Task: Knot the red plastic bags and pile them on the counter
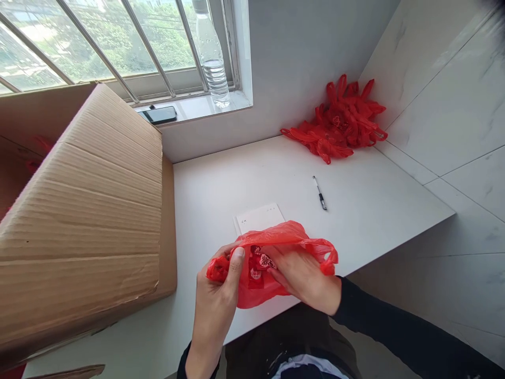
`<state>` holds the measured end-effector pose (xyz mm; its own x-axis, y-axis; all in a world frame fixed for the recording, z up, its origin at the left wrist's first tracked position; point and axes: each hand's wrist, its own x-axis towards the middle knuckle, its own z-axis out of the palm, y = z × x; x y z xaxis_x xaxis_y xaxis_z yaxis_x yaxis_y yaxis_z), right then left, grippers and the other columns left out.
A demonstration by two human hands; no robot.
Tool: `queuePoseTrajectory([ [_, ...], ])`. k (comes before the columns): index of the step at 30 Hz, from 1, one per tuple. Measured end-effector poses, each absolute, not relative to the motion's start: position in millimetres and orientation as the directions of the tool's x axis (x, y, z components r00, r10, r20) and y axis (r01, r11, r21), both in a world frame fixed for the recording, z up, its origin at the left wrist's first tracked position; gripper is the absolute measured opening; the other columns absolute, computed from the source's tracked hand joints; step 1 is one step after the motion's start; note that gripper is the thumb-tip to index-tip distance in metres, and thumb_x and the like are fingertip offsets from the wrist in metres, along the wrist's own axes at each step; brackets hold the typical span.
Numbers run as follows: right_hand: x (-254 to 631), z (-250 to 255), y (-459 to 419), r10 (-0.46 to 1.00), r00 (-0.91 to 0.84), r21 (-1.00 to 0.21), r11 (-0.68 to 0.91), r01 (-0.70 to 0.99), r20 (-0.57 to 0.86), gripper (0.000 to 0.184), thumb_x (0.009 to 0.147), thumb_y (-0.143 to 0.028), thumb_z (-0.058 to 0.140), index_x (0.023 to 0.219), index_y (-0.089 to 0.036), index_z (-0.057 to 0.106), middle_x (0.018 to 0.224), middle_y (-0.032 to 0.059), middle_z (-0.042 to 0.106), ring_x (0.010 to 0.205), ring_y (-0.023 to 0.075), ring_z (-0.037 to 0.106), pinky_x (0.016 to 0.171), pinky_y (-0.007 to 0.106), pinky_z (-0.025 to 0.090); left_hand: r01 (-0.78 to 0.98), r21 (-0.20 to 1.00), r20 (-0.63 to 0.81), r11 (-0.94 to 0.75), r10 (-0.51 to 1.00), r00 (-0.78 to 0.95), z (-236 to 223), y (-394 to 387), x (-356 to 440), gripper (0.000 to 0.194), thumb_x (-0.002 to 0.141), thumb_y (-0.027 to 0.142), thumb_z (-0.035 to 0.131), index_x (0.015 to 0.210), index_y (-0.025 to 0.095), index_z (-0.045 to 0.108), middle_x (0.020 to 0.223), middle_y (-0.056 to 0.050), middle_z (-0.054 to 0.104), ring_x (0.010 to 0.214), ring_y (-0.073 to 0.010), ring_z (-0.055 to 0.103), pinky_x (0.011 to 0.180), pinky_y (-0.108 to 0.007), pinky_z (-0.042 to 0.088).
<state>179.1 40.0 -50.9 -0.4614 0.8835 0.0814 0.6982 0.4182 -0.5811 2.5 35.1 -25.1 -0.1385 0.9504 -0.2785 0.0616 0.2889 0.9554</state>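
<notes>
A thin red plastic carrier bag [290,231] is held over the table's front edge, its mouth toward me. My left hand [221,287] is closed on the bunched left side of the bag, with the thumb on top. Through the bag's mouth reaches my right hand [305,276], its fingers partly hidden by the film. Between its fingertips is a small red wrapped packet [266,261] with a pale label and dark characters. Another red packet [255,275] lies beside it in the bag. One bag handle [328,255] hangs loose by my right wrist.
To the left stands a large open cardboard box [118,200] with red stuff inside. A white booklet [260,217] and a pen [320,193] lie on the table. Red bags [341,123] are heaped in the corner. A water bottle [215,63] and phone [160,115] rest on the sill.
</notes>
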Motion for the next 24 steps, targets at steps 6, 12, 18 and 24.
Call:
queuePoseTrajectory([
  [6, 215.7, -10.5, 3.5, 0.846, -0.373, -0.527, 0.531, 0.664, 0.381, 0.033, 0.100, -0.008, 0.055, 0.130, -0.020, 0.058, 0.119, 0.0075, 0.063, 0.113, 0.0219, 0.060, 0.100, 0.038, 0.051, 0.157, 0.937, -0.282, 0.312, 0.941, -0.185, -12.2, 14.7, -9.3, 0.066, 0.082, 0.054, 0.077, 0.140, 0.032, 0.057, 0.112, -0.003, 0.075, 0.098, -0.0215, 0.073, 0.079, -0.026, 0.060],
  [12, 273.8, -16.1, -12.9, 0.954, -0.085, -0.393, 0.199, 0.898, 0.289, 0.047, 0.099, -0.045, 0.061, 0.141, -0.028, 0.052, 0.126, 0.0089, 0.061, 0.115, 0.0293, 0.059, 0.096, 0.047, 0.049, 0.209, 0.942, -0.238, 0.264, 0.961, -0.141, -12.4, -13.6, -27.9, 0.049, 0.089, 0.053, 0.071, 0.134, 0.035, 0.063, 0.132, -0.003, 0.070, 0.125, -0.0247, 0.063, 0.102, -0.029, 0.052],
  [18, 290.6, -17.5, -16.1, 0.970, -0.004, -0.540, -0.132, 0.831, -0.243, 0.033, 0.102, -0.058, 0.044, 0.098, -0.031, 0.063, 0.098, 0.0009, 0.068, 0.089, 0.0228, 0.066, 0.073, 0.040, 0.053, 0.308, 0.945, -0.089, 0.108, 0.993, -0.075, -12.5, -13.1, -38.7, 0.033, 0.100, 0.048, 0.056, 0.123, 0.033, 0.073, 0.130, -0.002, 0.068, 0.127, -0.0227, 0.057, 0.094, -0.024, 0.050],
  [24, 275.6, -8.5, -17.7, 0.975, -0.027, -0.531, -0.098, 0.842, -0.221, 0.038, 0.095, -0.057, 0.056, 0.126, -0.034, 0.054, 0.113, 0.0025, 0.066, 0.089, 0.0236, 0.067, 0.078, 0.043, 0.056, 0.334, 0.941, -0.024, 0.060, 0.994, -0.110, -5.2, -13.1, -32.7, 0.031, 0.101, 0.047, 0.055, 0.123, 0.033, 0.072, 0.125, -0.001, 0.067, 0.123, -0.0195, 0.058, 0.096, -0.021, 0.047],
])
